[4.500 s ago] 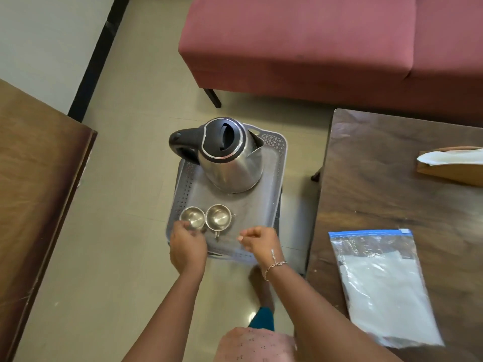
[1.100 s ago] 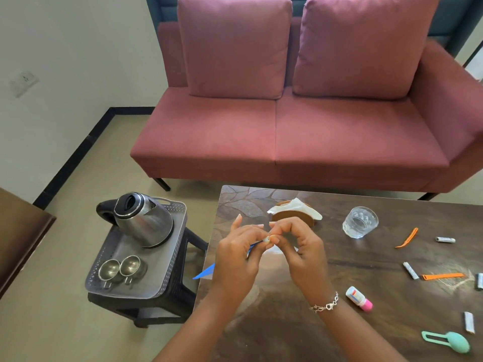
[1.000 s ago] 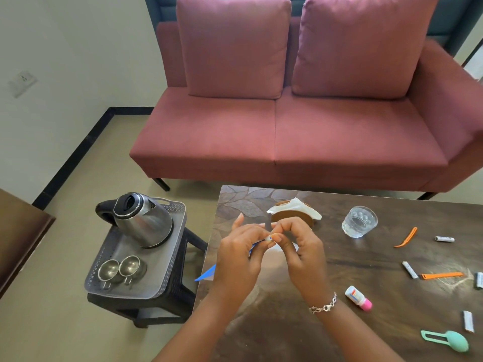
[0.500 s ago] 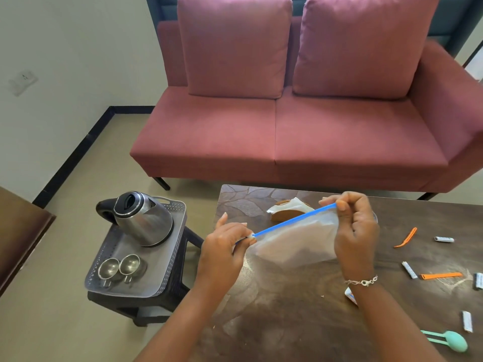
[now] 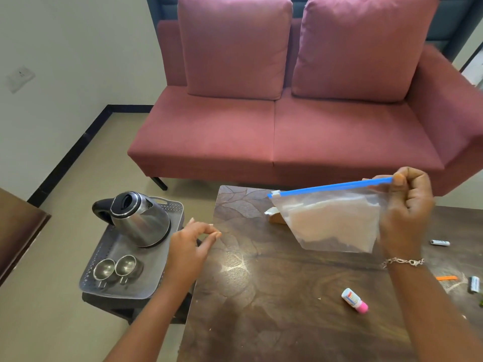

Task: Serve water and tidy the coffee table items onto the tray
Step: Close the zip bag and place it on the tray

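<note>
One head-worn wide-angle view, tilted forward and down. Coffee table (image 5: 261,296) close underneath, tray (image 5: 88,280) lower left, sofa (image 5: 261,131) ahead.

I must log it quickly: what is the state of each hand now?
Left hand: open, holds nothing.
Right hand: pinches the plastic bag by its blue zip end.

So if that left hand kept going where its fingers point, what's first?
The left hand would probably meet the zip bag near its slider end, held up by the right hand above the coffee table; depth is unclear.
</note>
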`<state>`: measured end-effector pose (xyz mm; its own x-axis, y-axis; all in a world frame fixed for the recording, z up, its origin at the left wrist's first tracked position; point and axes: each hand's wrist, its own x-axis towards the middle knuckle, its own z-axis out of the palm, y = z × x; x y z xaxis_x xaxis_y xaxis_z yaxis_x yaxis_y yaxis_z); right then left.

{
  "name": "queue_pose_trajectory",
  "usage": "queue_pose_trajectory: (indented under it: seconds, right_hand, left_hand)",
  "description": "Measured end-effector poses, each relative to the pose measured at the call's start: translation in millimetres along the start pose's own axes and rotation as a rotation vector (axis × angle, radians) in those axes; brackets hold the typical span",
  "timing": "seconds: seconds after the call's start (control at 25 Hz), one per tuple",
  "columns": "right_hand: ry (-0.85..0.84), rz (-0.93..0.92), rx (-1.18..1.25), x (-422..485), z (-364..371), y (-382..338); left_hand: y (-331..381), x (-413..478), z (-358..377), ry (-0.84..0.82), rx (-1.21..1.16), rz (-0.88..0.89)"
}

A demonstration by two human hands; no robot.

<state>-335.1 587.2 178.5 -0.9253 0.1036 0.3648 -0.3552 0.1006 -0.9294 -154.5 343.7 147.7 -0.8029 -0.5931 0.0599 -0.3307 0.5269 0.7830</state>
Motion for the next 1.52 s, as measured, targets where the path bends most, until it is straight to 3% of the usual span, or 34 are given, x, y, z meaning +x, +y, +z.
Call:
queue_pose_trajectory:
  seconds: [0.2,0.28,0.4,0.52,0.72,0.96,1.2,1.36,1.52]
  right_hand:
    - [-0.082,0.023,0.087,-6,17,-14]
    - [-0.134,0.106,0.162,-10,24,-19]
    - [-0.215,0.262,0.319,-12,30,-26]
    - [-0.407,0.349,0.492,-9,25,-22]
    - [-0.696,0.470,0.399,-22,24,0]
    - [-0.564,0.472,0.377,-31,30,6]
    - [-0.417,0.429,0.424,-36,36,1]
    - [-0.345,0.442,0.483,-37,36,0]
    - [-0.376,0.401,0.482,-37,36,0]
  left_hand:
    - [30,7,25,-0.120,-0.287,-0.008]
    - [41,16,31,-0.179,-0.427,-0.009]
    - [53,26,33,-0.119,-0.602,-0.016]
    - [59,30,28,-0.072,-0.721,0.031]
    - [63,29,22,-0.098,-0.841,-0.013]
    - [50,31,23,-0.090,-0.807,-0.009]
    - [46,33,30,0.065,-0.750,-0.090]
    - [42,24,33,-0.020,-0.833,-0.133]
    - [33,12,33,-0.071,-0.903,-0.003]
